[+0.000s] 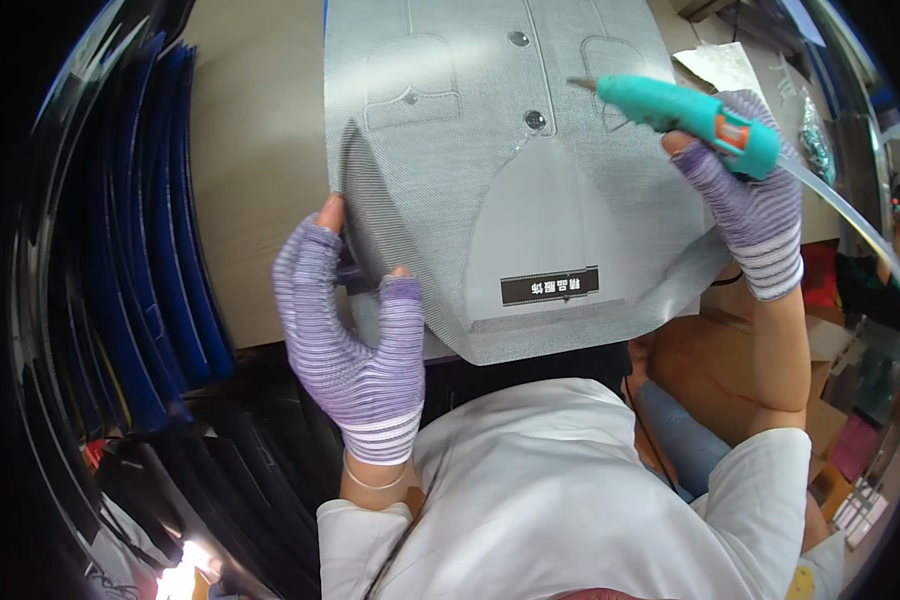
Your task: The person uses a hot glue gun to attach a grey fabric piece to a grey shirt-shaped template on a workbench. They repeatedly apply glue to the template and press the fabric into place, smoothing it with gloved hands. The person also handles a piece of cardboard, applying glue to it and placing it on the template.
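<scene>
Holding sheet edge (373, 205): L hand (342, 335) — R hand (755, 215) w/ glue gun (675, 106), apart.

A flat, pale beige tabletop (255, 180) forms the work surface. Along its left side stands a closely spaced row of thin, dark-blue, sheet-like panels (165, 250); nearer the lower edge is a row of thin black panels (260, 460). A bright white patch of light (182, 580) appears at lower left. At right, a brown cardboard box (705, 370) sits below tabletop level. Items along the right rim are too distorted to identify.
</scene>
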`<state>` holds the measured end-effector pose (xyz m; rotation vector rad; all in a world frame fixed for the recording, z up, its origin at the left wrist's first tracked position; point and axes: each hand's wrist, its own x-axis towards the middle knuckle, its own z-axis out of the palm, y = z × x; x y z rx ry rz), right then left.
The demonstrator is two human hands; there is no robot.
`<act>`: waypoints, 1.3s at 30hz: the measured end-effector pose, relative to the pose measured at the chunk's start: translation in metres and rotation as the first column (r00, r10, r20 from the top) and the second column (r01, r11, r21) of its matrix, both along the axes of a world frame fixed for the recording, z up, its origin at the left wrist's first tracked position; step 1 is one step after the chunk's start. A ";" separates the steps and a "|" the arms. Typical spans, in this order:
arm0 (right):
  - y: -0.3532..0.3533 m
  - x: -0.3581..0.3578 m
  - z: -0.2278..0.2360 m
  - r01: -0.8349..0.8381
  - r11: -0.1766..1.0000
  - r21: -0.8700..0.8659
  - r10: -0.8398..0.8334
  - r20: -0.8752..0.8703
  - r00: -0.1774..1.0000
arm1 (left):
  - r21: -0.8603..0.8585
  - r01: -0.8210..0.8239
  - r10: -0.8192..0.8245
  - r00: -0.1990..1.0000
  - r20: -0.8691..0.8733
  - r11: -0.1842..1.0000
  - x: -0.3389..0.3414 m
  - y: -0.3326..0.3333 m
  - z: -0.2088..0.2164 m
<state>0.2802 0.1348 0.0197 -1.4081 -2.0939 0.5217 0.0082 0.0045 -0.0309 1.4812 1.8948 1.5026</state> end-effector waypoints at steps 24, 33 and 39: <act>-0.015 -0.055 0.004 -0.288 0.912 -0.293 0.077 -0.568 0.820 | 0.053 0.074 -0.081 0.986 0.146 0.996 0.022 -0.001 0.016; -0.013 -0.053 0.005 -0.349 0.909 -0.228 0.221 -0.447 0.867 | 0.053 0.079 -0.087 0.981 0.172 0.995 0.022 0.002 0.016; -0.005 -0.015 0.003 -0.226 0.968 0.108 0.247 -0.256 0.935 | -0.009 0.182 -0.181 0.982 0.050 0.983 0.016 0.013 0.022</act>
